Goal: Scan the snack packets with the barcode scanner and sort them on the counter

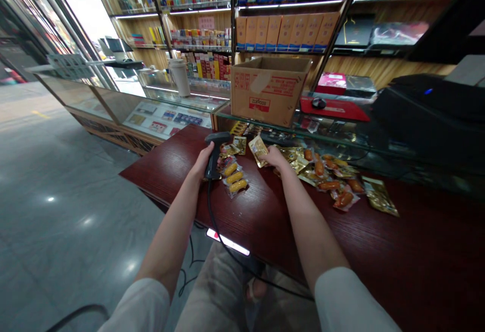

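Observation:
My left hand is wrapped round the handle of a black barcode scanner, whose cable runs down over the table edge. A gold snack packet is pinched in my right hand, tilted up off the table. Just right of the scanner lies a clear pack of yellow sausage-like pieces. Another gold packet lies between the hands. Beyond my right hand spreads a pile of gold packets and wrapped brown sausages. One larger gold packet lies apart at the right.
An open cardboard box stands on the glass counter behind the dark red table. A white cup is left of it, a mouse on a red mat right. A lit phone shows below the table's front edge.

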`<control>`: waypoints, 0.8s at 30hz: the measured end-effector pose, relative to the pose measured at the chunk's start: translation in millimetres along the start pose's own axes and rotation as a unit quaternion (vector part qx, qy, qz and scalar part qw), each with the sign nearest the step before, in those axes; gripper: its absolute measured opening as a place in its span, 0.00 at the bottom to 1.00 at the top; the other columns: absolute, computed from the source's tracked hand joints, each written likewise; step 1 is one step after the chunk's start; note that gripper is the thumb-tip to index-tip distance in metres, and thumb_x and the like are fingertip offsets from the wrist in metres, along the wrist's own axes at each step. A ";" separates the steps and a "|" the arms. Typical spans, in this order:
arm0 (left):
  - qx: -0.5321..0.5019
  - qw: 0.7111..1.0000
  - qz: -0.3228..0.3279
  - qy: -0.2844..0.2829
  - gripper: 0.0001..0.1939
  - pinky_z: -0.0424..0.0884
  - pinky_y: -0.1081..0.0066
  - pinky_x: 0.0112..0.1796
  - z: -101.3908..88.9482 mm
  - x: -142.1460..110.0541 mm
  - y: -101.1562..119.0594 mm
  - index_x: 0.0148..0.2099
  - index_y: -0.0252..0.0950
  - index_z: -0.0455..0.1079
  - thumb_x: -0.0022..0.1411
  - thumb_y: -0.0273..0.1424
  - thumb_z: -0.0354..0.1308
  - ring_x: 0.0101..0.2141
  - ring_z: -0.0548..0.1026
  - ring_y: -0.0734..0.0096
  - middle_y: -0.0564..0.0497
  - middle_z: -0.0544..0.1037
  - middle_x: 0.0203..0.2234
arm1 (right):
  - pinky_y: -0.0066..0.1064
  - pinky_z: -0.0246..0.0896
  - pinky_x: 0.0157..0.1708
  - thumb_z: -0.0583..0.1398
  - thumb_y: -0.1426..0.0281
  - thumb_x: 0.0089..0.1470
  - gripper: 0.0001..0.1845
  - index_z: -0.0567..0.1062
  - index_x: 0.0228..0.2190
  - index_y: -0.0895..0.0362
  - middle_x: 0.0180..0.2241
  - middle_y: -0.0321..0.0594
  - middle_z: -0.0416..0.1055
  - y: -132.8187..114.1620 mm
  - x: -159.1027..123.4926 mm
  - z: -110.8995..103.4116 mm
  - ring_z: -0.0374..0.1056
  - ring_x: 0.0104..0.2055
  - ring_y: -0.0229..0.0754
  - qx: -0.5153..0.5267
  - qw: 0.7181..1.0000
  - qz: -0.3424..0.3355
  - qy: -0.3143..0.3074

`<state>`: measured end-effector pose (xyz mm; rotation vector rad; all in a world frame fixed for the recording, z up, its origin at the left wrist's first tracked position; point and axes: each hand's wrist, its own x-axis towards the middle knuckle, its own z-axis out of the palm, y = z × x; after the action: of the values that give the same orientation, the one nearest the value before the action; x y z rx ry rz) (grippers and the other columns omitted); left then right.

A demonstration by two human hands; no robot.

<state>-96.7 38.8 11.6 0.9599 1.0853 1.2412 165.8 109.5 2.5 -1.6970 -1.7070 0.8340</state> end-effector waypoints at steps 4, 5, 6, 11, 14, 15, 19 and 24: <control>0.020 1.000 0.001 -0.022 0.38 0.63 0.74 0.19 5.2 -3.4 1.0 0.46 0.28 0.77 0.61 0.61 0.55 0.15 0.66 0.75 0.52 0.71 0.15 | 0.36 0.74 0.37 0.64 0.70 0.51 0.20 0.69 0.46 0.60 0.49 0.51 0.77 10.4 4.3 2.1 0.76 0.42 0.46 0.179 0.984 -0.005 -0.004; 0.024 0.999 0.000 -0.029 0.38 0.63 0.74 0.19 5.9 -3.8 0.9 0.46 0.28 0.77 0.60 0.62 0.55 0.15 0.66 0.75 0.53 0.70 0.15 | 0.36 0.74 0.39 0.64 0.69 0.51 0.20 0.69 0.46 0.59 0.50 0.51 0.77 10.8 3.8 5.8 0.76 0.44 0.45 0.196 0.981 -0.017 -0.007; 0.029 0.999 -0.001 -0.036 0.39 0.62 0.74 0.19 6.2 -4.0 0.4 0.46 0.27 0.77 0.60 0.62 0.55 0.15 0.65 0.75 0.53 0.70 0.15 | 0.36 0.73 0.42 0.64 0.69 0.51 0.20 0.68 0.46 0.59 0.50 0.51 0.76 10.9 3.0 10.3 0.75 0.46 0.46 0.199 0.980 -0.026 -0.010; 0.047 0.996 0.009 -0.078 0.39 0.61 0.75 0.18 3.0 -1.1 -5.5 0.44 0.27 0.77 0.58 0.63 0.57 0.15 0.65 0.76 0.52 0.71 0.15 | 0.38 0.68 0.50 0.64 0.67 0.49 0.22 0.69 0.47 0.58 0.50 0.49 0.76 10.8 -1.1 28.9 0.72 0.51 0.48 0.148 0.986 -0.070 0.008; 0.043 0.995 0.025 -0.088 0.38 0.61 0.75 0.18 3.7 -0.2 -8.0 0.42 0.28 0.77 0.57 0.62 0.59 0.15 0.66 0.75 0.51 0.71 0.15 | 0.38 0.66 0.53 0.62 0.66 0.51 0.24 0.69 0.50 0.58 0.53 0.49 0.75 10.0 -2.7 30.9 0.71 0.54 0.48 0.135 0.985 -0.108 0.004; 0.044 0.994 0.026 -0.092 0.38 0.61 0.75 0.18 5.0 -0.6 -7.9 0.42 0.28 0.77 0.57 0.62 0.59 0.15 0.66 0.75 0.51 0.71 0.15 | 0.38 0.65 0.53 0.61 0.67 0.51 0.24 0.70 0.50 0.59 0.53 0.49 0.75 9.4 -3.1 30.6 0.71 0.54 0.48 0.130 0.985 -0.116 -0.002; 0.060 0.992 0.027 -0.103 0.38 0.60 0.74 0.18 11.5 -5.3 -4.2 0.39 0.27 0.76 0.56 0.63 0.59 0.14 0.65 0.76 0.51 0.70 0.14 | 0.36 0.66 0.52 0.59 0.69 0.50 0.24 0.71 0.50 0.61 0.52 0.50 0.76 8.5 -3.6 29.6 0.73 0.51 0.48 0.103 0.985 -0.134 -0.016; 0.073 0.992 0.015 -0.104 0.35 0.60 0.75 0.18 12.8 -8.7 -1.2 0.38 0.28 0.76 0.57 0.61 0.60 0.14 0.65 0.76 0.51 0.70 0.14 | 0.39 0.67 0.50 0.59 0.67 0.49 0.22 0.73 0.47 0.60 0.47 0.48 0.78 15.3 -0.4 33.8 0.73 0.47 0.50 0.117 0.981 -0.152 -0.012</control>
<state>-84.0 30.3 14.4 1.1932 1.0107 1.0689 149.3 108.1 -30.7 -1.2385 -1.7497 0.8721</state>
